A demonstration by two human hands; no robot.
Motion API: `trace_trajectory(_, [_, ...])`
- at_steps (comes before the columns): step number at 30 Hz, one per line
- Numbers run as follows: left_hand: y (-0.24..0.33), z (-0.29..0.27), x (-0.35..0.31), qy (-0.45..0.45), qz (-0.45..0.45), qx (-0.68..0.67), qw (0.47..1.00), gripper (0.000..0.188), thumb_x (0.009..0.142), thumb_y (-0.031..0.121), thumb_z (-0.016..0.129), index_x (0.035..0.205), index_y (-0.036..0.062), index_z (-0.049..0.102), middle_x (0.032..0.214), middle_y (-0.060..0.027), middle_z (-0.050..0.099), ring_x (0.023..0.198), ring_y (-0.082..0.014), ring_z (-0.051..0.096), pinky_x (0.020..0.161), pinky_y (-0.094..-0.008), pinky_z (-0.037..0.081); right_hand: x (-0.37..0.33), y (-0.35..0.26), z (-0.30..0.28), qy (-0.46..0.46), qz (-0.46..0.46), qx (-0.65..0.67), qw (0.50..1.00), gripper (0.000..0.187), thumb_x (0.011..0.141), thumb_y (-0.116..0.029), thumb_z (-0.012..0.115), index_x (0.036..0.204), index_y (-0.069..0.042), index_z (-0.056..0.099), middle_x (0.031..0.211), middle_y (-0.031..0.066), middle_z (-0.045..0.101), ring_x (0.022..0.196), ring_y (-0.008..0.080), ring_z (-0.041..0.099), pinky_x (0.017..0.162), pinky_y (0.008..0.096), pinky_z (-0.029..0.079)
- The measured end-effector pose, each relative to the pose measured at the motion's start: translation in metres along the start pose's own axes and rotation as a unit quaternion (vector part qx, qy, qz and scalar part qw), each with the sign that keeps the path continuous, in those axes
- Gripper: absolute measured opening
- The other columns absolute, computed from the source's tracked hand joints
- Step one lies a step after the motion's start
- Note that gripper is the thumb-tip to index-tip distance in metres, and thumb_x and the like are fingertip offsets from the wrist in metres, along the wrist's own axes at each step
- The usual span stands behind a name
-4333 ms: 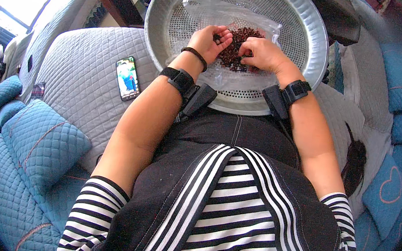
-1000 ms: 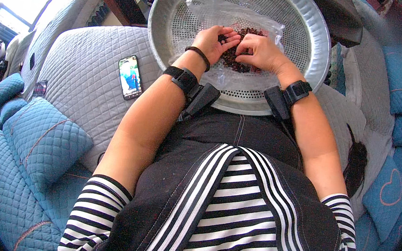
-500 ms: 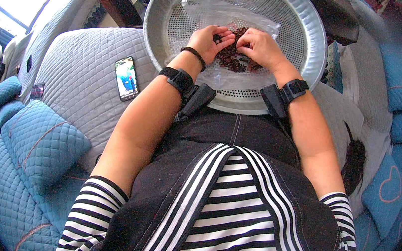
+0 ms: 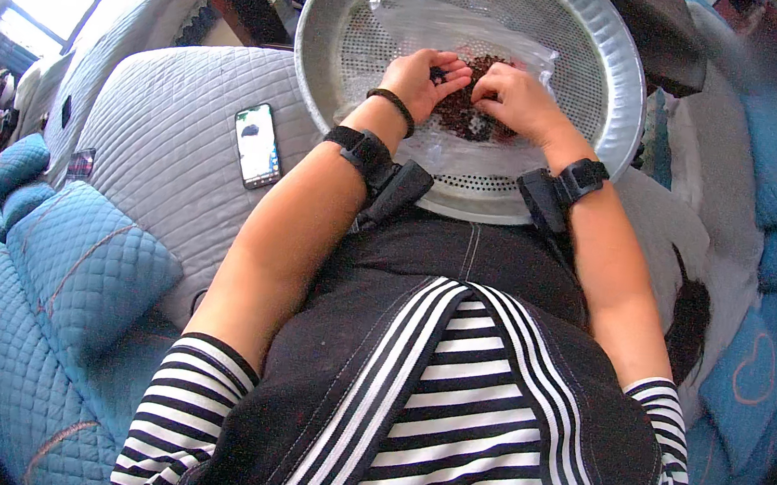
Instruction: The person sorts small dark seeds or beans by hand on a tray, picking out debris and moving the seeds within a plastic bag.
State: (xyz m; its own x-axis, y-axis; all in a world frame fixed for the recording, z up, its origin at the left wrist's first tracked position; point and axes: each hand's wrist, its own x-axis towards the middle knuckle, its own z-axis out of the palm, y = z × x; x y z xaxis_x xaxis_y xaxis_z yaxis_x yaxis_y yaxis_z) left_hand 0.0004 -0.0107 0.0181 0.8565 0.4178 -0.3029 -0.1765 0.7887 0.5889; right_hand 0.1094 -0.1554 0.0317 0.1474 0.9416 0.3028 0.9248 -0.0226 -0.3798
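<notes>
A large round perforated metal tray (image 4: pixel 614 67) rests at my lap, with a clear plastic bag (image 4: pixel 412 15) spread inside it. On the plastic lies a pile of small reddish-brown dried pieces (image 4: pixel 469 124), their exact kind too small to tell. My left hand (image 4: pixel 420 82) is cupped, palm up, at the pile's left side and holds a few small dark pieces (image 4: pixel 438 75). Over the pile's right side, my right hand (image 4: pixel 514 101) has its fingertips pinched together. Whatever they pinch is hidden.
A lit phone (image 4: pixel 257 144) lies on the grey quilted sofa cover (image 4: pixel 172 109) to my left. Blue quilted cushions (image 4: pixel 89 269) sit on both sides. A dark table edge (image 4: pixel 643 27) is beyond the tray. Black straps with boxy modules (image 4: pixel 370 158) circle my wrists.
The whole view has shifted slightly, with the tray and hands now a little farther right. My left hand stays cupped and my right fingers stay pinched. The phone's screen picture has changed.
</notes>
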Motion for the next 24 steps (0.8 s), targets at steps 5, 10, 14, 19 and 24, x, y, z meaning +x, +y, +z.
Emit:
trace_trajectory(5, [0.0, 0.001, -0.003, 0.012, 0.011, 0.017, 1.0, 0.025, 0.087, 0.009, 0.035, 0.098, -0.0117, 0.043, 0.097, -0.0225, 0.049, 0.096, -0.0366, 0.051, 0.088, -0.0442, 0.046, 0.002, -0.009, -0.004, -0.085, 0.008, 0.064, 0.994, 0.016, 0.065, -0.021, 0.068, 0.075, -0.009, 0.063, 0.076, 0.0083, 0.059, 0.074, 0.0252, 0.058, 0.066, 0.0342, 0.046])
trace_trajectory(10, [0.0, 0.0, -0.002, 0.01, 0.013, 0.025, 1.0, 0.025, 0.087, 0.01, 0.036, 0.097, -0.0116, 0.044, 0.096, -0.0219, 0.049, 0.095, -0.0361, 0.052, 0.087, -0.0437, 0.046, 0.0, -0.013, -0.002, -0.16, 0.042, 0.029, 0.986, 0.016, 0.063, -0.017, 0.071, 0.07, -0.005, 0.063, 0.07, 0.0072, 0.057, 0.066, 0.0207, 0.057, 0.061, 0.0304, 0.046])
trace_trajectory(14, [-0.001, 0.0, -0.002, 0.006, 0.014, 0.025, 1.0, 0.025, 0.087, 0.009, 0.035, 0.097, -0.0117, 0.044, 0.095, -0.0215, 0.05, 0.094, -0.036, 0.053, 0.086, -0.0432, 0.047, 0.001, -0.005, -0.001, -0.097, 0.004, -0.025, 0.995, 0.023, 0.064, -0.029, 0.07, 0.073, -0.01, 0.063, 0.076, 0.0085, 0.059, 0.077, 0.0263, 0.058, 0.069, 0.0354, 0.047])
trace_trajectory(19, [0.0, 0.0, -0.002, 0.012, 0.011, 0.021, 1.0, 0.026, 0.088, 0.009, 0.034, 0.098, -0.0118, 0.044, 0.095, -0.0213, 0.05, 0.094, -0.0348, 0.053, 0.085, -0.0427, 0.048, 0.0, -0.021, -0.009, -0.12, 0.033, -0.021, 0.992, 0.026, 0.064, -0.031, 0.07, 0.074, -0.009, 0.062, 0.08, 0.0095, 0.058, 0.08, 0.0271, 0.057, 0.071, 0.0365, 0.046])
trace_trajectory(24, [0.0, 0.002, -0.002, 0.009, 0.008, 0.024, 1.0, 0.025, 0.088, 0.009, 0.034, 0.098, -0.0116, 0.044, 0.095, -0.0207, 0.05, 0.094, -0.0337, 0.054, 0.085, -0.0417, 0.049, -0.001, -0.022, -0.007, -0.125, 0.018, -0.064, 0.99, 0.027, 0.064, -0.033, 0.069, 0.076, -0.009, 0.062, 0.081, 0.0098, 0.057, 0.081, 0.0274, 0.057, 0.072, 0.0375, 0.046])
